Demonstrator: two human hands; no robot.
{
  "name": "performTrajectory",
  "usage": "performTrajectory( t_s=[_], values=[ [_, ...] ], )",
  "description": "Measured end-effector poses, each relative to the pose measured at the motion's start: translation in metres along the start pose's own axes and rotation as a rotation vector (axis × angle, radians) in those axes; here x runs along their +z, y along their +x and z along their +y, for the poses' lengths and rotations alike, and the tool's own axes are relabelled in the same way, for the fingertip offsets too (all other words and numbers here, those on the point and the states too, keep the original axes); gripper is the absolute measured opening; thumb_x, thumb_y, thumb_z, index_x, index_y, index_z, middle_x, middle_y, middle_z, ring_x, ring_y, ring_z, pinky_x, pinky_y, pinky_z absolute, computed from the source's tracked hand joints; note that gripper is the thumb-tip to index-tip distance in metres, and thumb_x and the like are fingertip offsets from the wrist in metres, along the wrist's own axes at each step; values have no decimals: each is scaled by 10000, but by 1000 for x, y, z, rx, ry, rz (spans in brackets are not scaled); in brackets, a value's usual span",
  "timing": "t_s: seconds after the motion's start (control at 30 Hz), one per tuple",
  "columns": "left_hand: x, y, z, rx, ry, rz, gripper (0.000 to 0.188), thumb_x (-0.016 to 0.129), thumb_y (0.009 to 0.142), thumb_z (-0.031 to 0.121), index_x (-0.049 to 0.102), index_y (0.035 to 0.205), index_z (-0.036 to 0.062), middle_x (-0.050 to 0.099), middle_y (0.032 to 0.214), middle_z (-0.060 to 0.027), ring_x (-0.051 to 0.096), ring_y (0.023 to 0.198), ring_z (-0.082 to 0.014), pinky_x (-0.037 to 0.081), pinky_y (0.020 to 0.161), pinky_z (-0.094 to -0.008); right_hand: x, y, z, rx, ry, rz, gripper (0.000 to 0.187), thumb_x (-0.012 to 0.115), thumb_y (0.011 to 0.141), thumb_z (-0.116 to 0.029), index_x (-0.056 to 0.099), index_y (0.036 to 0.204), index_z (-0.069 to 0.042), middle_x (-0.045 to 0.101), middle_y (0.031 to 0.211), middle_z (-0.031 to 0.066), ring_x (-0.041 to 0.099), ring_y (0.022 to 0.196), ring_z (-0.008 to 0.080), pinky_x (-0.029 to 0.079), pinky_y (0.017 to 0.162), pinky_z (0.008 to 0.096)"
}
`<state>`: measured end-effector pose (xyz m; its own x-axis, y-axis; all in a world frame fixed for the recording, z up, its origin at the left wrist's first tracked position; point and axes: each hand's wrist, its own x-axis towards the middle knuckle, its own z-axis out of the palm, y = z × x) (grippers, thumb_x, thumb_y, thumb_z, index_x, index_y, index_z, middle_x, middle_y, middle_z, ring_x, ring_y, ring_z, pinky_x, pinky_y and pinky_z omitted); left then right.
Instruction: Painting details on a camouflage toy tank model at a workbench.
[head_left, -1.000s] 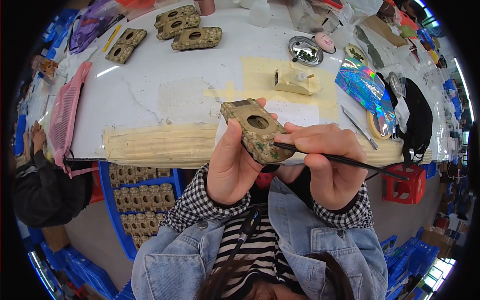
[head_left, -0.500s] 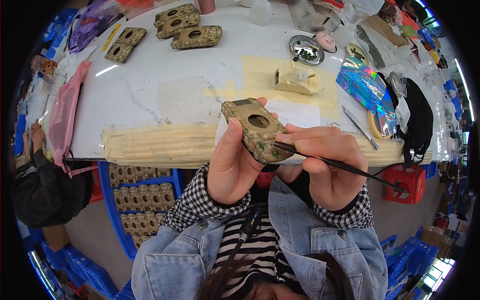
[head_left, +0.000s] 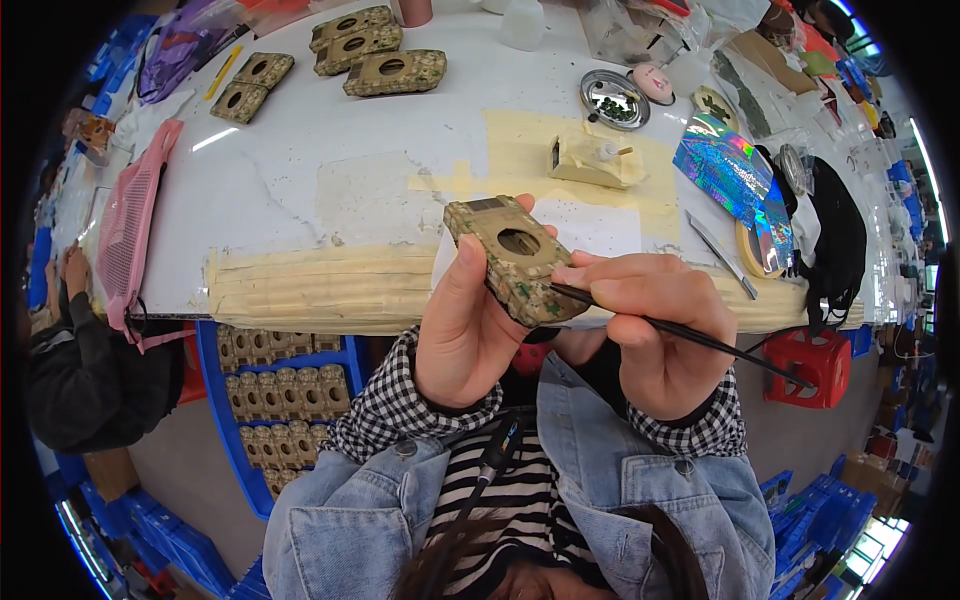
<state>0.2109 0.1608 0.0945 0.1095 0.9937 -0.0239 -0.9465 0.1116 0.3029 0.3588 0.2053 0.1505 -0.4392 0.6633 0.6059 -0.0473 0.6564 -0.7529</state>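
Brush tip against the lower right edge of the camouflage block [head_left: 515, 262] is the relation that matters: the thin black paintbrush [head_left: 690, 335] runs from that edge out to the right and slightly down, its handle end reaching toward the red stool [head_left: 815, 365] beyond the table's near edge.

Both things are held in the air just in front of the near edge of the table [head_left: 300, 190], above the person's chest, not resting on it. The block, tan with green blotches and a round hole through its face, lies with its long axis running from upper left to lower right, tilted so the holed face looks up at the camera.

The left hand [head_left: 465, 335] is clamped on the block, thumb up along its left side, the other fingers behind it. The right hand [head_left: 655, 335] is closed on the brush in a pen grip, fingertips pinching the shaft close to the bristle end, and sits just to the right of the block, nearly touching the left hand below it. Both wrists are drawn in, checked cuffs side by side.

More such blocks [head_left: 385, 55] lie near the table's far edge.
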Motion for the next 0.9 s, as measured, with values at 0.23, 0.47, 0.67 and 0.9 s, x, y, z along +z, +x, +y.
performTrajectory(
  t_s=[0.23, 0.47, 0.67, 0.9],
  values=[
    [-1, 0, 0, 10, 10, -13, 645, 327, 957, 489, 255, 1380, 7, 486, 1241, -149, 511, 1143, -234, 465, 955, -365, 2, 0, 0, -26, -12, -1, 214, 714, 762, -93, 616, 908, 27, 661, 870, 155, 666, 814, 294, 540, 762, 366],
    [0, -1, 1, 1, 16, 11, 644, 321, 958, 490, 259, 1379, 7, 491, 1238, -146, 511, 1144, -232, 471, 948, -360, 1, 1, 2, -82, -62, -24, 226, 722, 747, -90, 610, 905, 26, 660, 845, 168, 669, 789, 302, 547, 748, 363],
    [-1, 0, 1, -8, 1, -3, 646, 314, 959, 492, 251, 1384, 9, 481, 1253, -145, 515, 1142, -234, 473, 948, -363, 0, 1, 3, -93, -69, -25, 237, 726, 743, -93, 608, 909, 28, 659, 840, 170, 669, 784, 302, 549, 744, 366],
    [0, 0, 0, -20, -12, 4, 651, 314, 959, 493, 237, 1389, 10, 479, 1256, -150, 513, 1146, -240, 478, 944, -382, -1, -1, 2, -61, -45, -21, 242, 717, 760, -106, 594, 929, 17, 659, 879, 160, 665, 813, 300, 545, 727, 349]
  ],
)
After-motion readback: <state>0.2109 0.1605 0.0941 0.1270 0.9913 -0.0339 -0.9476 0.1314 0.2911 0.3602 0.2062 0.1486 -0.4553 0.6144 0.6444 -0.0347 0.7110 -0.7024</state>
